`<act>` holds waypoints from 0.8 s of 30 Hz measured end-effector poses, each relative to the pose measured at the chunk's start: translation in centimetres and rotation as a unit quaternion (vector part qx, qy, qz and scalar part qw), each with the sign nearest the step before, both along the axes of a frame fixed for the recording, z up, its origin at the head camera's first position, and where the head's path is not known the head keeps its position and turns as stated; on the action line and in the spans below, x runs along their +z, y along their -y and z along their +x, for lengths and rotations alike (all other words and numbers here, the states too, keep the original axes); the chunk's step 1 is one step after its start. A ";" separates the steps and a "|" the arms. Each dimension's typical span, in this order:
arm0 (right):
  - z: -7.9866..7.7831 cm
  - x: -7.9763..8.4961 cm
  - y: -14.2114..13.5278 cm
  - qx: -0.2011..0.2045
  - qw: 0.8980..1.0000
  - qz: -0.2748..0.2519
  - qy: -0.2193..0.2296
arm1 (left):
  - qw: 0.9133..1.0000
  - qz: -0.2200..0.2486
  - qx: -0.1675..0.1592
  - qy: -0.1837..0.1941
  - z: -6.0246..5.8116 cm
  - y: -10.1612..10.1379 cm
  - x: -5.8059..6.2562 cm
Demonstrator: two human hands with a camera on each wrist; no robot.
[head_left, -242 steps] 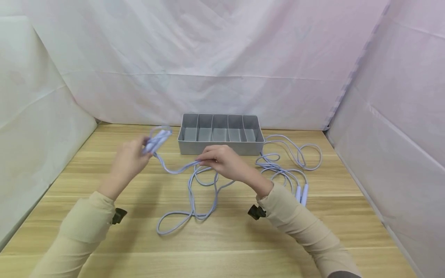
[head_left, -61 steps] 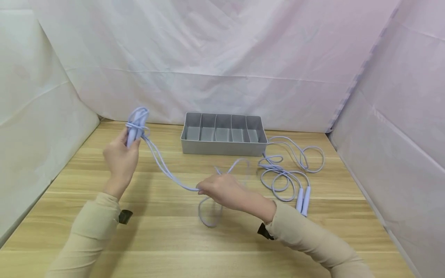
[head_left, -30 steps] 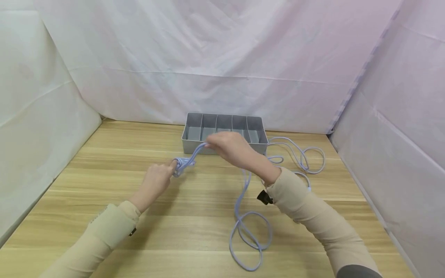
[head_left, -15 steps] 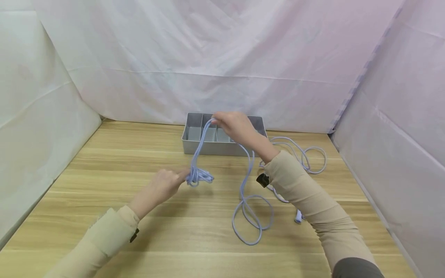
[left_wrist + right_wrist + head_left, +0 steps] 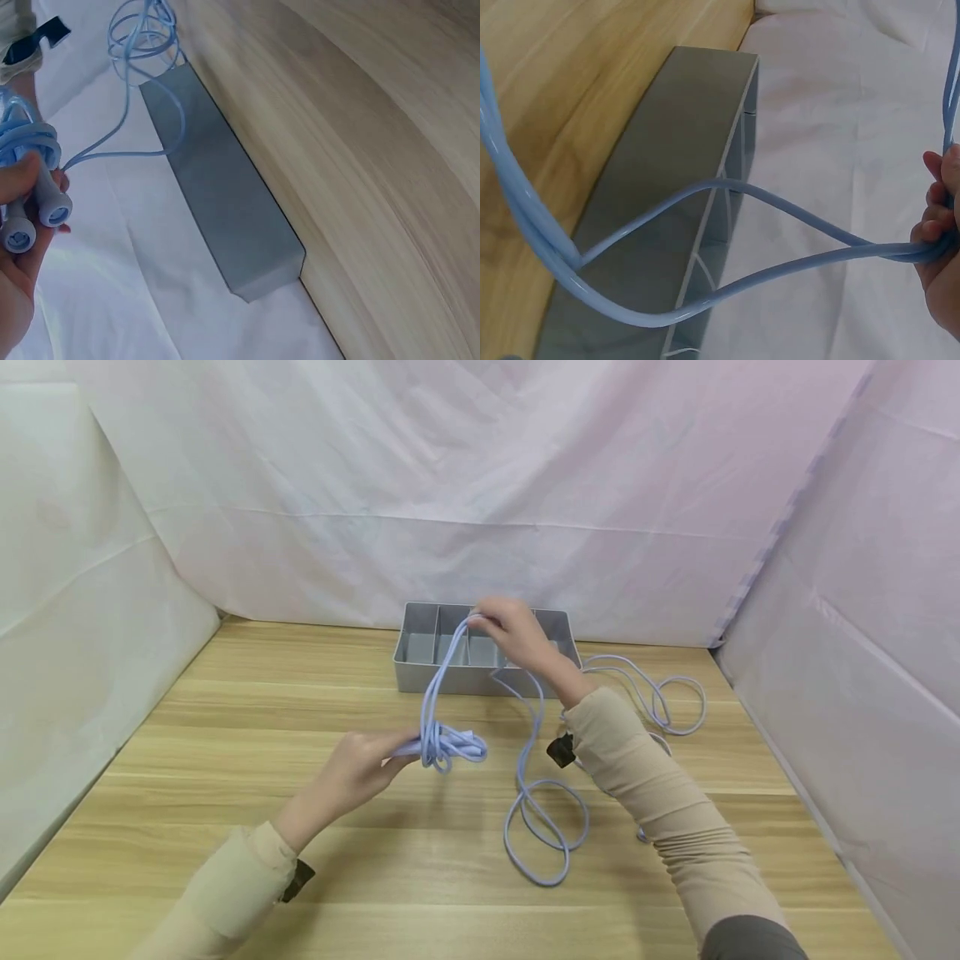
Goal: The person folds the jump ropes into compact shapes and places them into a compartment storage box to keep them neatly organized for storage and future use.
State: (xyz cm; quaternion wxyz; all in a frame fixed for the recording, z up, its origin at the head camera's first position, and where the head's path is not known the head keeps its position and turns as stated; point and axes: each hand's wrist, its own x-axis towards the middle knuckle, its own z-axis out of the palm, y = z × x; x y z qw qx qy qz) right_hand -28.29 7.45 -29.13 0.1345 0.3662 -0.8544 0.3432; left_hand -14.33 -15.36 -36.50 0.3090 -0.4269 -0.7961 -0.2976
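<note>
In the head view my left hand [image 5: 358, 770] grips the paired handles of a light-blue jump rope [image 5: 438, 747], which lie sideways with several turns of cord wound round them. The left wrist view shows the two handle ends [image 5: 54, 206] side by side between thumb and fingers. Higher up, in front of the grey tray, my right hand [image 5: 513, 631] pinches the doubled cord [image 5: 630, 311], which runs taut down to the bundle. Beyond that hand the rest of the cord hangs down and lies in loops [image 5: 547, 877] on the table.
A grey tray [image 5: 416, 678] with several compartments stands at the back, partly behind my right hand. To its right lies a second light-blue jump rope [image 5: 686, 731], half hidden by my right forearm. White cloth [image 5: 337, 560] hangs behind and at both sides of the wooden table [image 5: 225, 710].
My left hand has brought the handles from the left to the middle and turned them sideways. My right hand has risen with the cord to the tray. More turns now wrap the handles.
</note>
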 end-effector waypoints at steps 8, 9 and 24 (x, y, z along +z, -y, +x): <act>-0.5 -3.1 -0.4 0.020 0.995 -0.055 0.077 | 0.989 0.128 0.034 0.062 -0.3 0.4 1.2; -0.5 -3.4 -0.5 0.028 0.996 -0.048 0.065 | 0.987 0.140 0.038 0.068 -0.3 0.5 1.4; 1.6 -5.0 1.0 0.065 0.995 0.066 -0.041 | 0.932 0.311 0.084 0.166 -2.3 1.3 3.0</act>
